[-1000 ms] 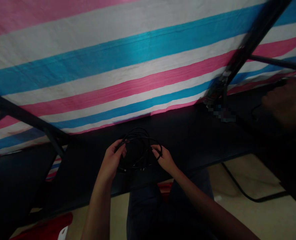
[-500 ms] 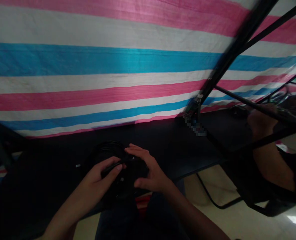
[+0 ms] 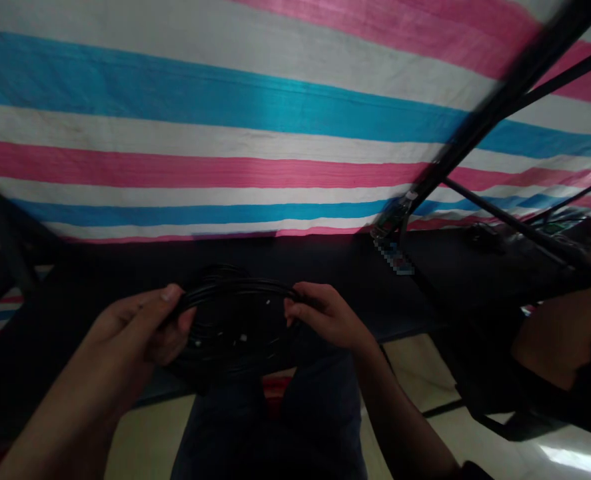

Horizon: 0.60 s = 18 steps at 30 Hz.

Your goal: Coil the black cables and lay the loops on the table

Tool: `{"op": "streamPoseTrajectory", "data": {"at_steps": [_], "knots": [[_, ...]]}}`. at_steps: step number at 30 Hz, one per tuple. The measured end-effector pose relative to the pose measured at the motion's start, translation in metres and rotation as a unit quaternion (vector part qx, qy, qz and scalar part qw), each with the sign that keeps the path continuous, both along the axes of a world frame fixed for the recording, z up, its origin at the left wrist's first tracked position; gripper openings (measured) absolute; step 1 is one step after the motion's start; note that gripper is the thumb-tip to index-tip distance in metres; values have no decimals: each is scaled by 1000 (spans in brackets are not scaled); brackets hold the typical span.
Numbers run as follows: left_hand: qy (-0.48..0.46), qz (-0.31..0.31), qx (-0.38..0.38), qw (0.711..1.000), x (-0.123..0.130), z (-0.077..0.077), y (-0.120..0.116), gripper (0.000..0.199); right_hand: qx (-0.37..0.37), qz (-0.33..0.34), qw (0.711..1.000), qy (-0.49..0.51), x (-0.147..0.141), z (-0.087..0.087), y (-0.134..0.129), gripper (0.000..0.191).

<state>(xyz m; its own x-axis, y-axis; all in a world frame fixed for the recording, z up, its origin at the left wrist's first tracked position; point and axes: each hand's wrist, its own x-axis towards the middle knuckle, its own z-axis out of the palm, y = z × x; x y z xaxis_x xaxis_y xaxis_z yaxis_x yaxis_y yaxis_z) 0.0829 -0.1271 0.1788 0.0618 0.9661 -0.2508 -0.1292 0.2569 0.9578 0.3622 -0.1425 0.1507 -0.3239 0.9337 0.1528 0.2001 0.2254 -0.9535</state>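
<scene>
A coil of black cable (image 3: 240, 288) is stretched between my two hands, just above the front of a dark table. My left hand (image 3: 148, 321) is closed around the left side of the loops, thumb on top. On the other side, my right hand (image 3: 322, 312) pinches the loops between thumb and fingers. Behind the held coil, more dark loops (image 3: 220, 270) lie on the table; whether they belong to the same cable I cannot tell. Small whitish bits show inside and below the ring, too dim to name.
The black table (image 3: 345, 263) runs along a striped plastic sheet (image 3: 215, 173). At the right, a slanted black metal frame (image 3: 468, 137) rises, with a clear bottle (image 3: 395, 212) at its foot. Another person's arm (image 3: 558, 333) rests farther right.
My hands have moved apart, the left one leftward and the right one rightward, with the cable loops now spread and raised between them. The other person's arm has shifted rightward in view.
</scene>
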Motion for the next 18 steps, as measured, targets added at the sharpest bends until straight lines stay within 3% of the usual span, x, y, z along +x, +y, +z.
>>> {"op": "streamPoseTrajectory", "data": {"at_steps": [2, 5, 8, 11, 14, 18], "knots": [[-37, 9, -8, 999, 5, 0, 3, 49, -24, 21, 999, 22, -5, -6, 0, 31], [-125, 35, -44, 991, 7, -5, 8, 49, -82, 74, 984, 140, -14, -22, -5, 26], [-223, 58, -96, 968, 6, -13, 11, 46, -152, 78, 940, 295, -21, -34, -10, 24], [-294, 56, -146, 943, 11, -22, 10, 44, -204, 45, 897, 390, -20, -40, -9, 36], [-329, 67, -181, 924, 20, -32, 5, 46, -240, 26, 872, 427, -11, -47, 0, 42], [-342, 123, -199, 910, 26, -41, 1, 41, -273, 49, 866, 415, 2, -59, 6, 45]]}}
